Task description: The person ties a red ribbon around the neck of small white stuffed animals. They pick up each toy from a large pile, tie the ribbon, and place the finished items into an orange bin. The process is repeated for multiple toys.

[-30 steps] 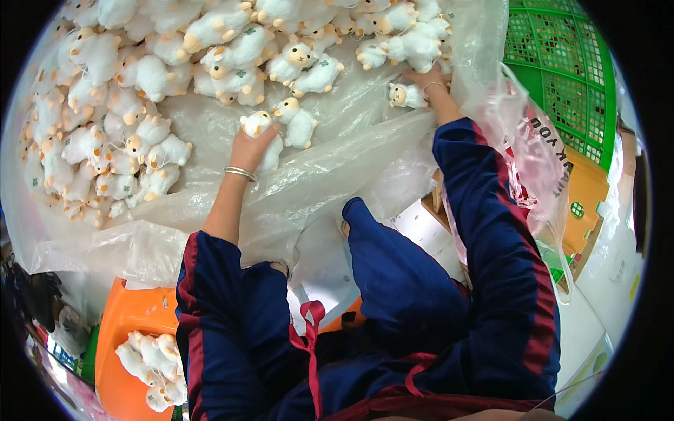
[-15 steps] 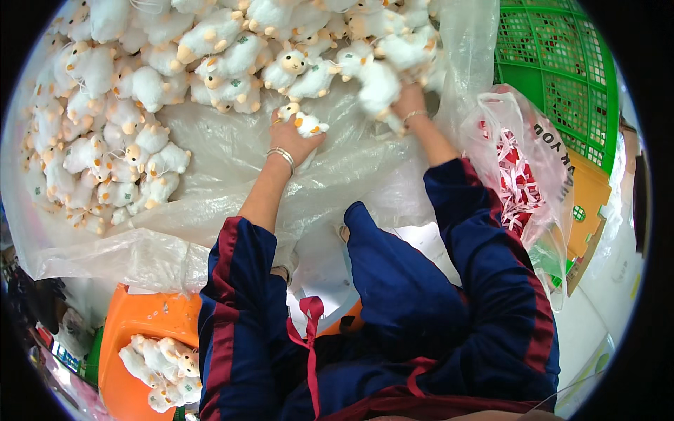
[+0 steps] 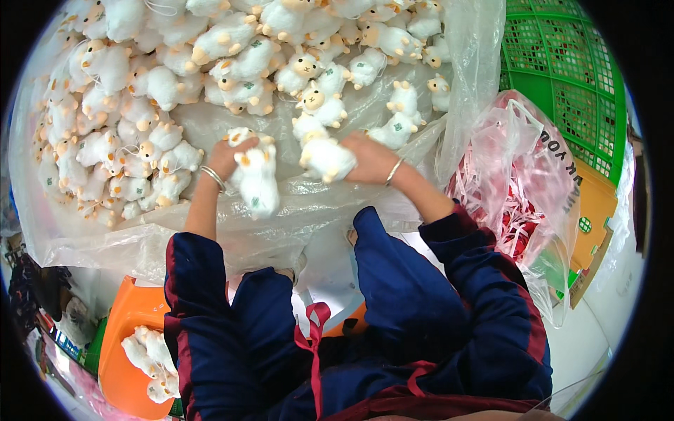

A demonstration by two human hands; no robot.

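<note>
My left hand is closed around a small white plush sheep, whose body hangs below my fingers over the clear plastic sheet. To the right, my right hand grips another white plush sheep, slightly blurred. Just beyond it lies a loose plush sheep with a peach muzzle. Another plush sheep, bearing a green mark, rests beyond my right wrist. A dense heap of plush sheep covers the far and left parts of the sheet.
A green lattice basket stands at far right. Beside it sits a clear bag of red and white ribbon pieces. At lower left, an orange plastic stool bears several plush sheep. My knees are close to the sheet's near edge.
My left hand has moved left and nearer with a plush sheep. My right hand has come back left and nearer from the far right, now holding a sheep; others lie where it was.
</note>
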